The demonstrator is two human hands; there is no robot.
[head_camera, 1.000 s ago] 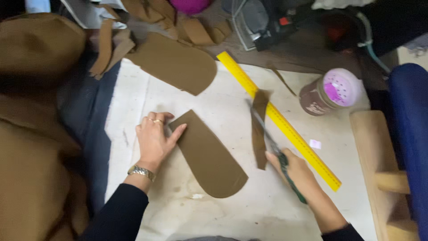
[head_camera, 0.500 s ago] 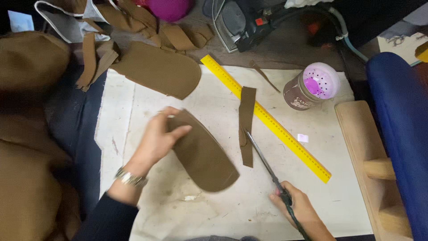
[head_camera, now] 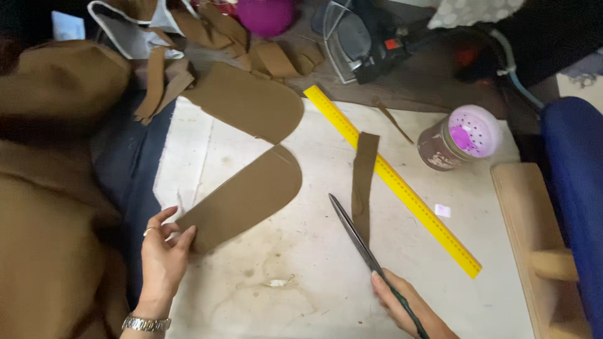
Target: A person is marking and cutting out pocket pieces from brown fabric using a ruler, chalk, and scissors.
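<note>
While the left hand [head_camera: 162,260] pinches the near end of a rounded brown fabric piece [head_camera: 242,196] between thumb and fingers [head_camera: 183,239], lifting that end a little off the pale, stained tabletop [head_camera: 295,295], the right hand [head_camera: 405,306] is wrapped closed around the handles of long dark scissors [head_camera: 353,234], blades shut and pointing up the tabletop. Step in hand, by judgement: handling a cut piece between cuts; any next move would call for a flat lay and a steady grip at the edge. Fabric piece: matte, felt-like, tongue-shaped, one end curved. Second, similar brown piece [head_camera: 251,100] lies just beyond it. Narrow brown strip [head_camera: 363,179] lies between the scissors and a yellow ruler [head_camera: 392,179], its upper end touching the ruler. Round tub with pink perforated lid [head_camera: 461,138] stands well apart, far right. Brown offcuts [head_camera: 163,81] heaped at the far edge.
</note>
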